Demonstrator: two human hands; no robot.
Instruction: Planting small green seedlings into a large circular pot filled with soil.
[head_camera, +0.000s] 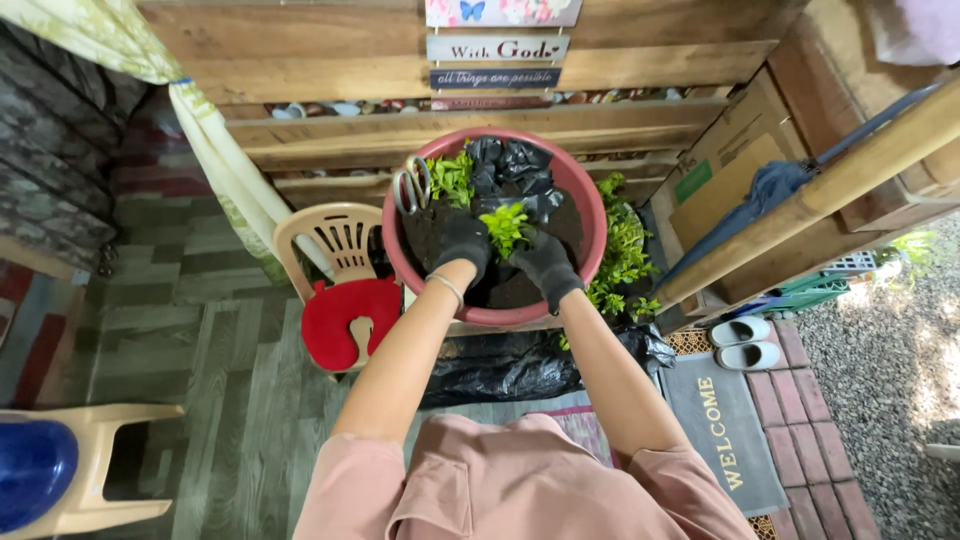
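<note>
A round pink basin (590, 215) holds dark soil, black plastic bags (512, 165) and a small green plant (452, 178) at its far side. My left hand (462, 242) and my right hand (545, 265), both in black gloves, press into the soil on either side of a small green seedling (506, 227). Each hand cups the soil at the seedling's base. A pair of scissors (411, 184) lies on the basin's left rim.
A cream plastic chair (340, 240) with a red cushion (350, 318) stands left of the basin. Leafy green plants (622, 262) and a black bag (500, 368) lie below it. A grey doormat (722, 425), white slippers (745, 343) and a wooden pallet wall surround them.
</note>
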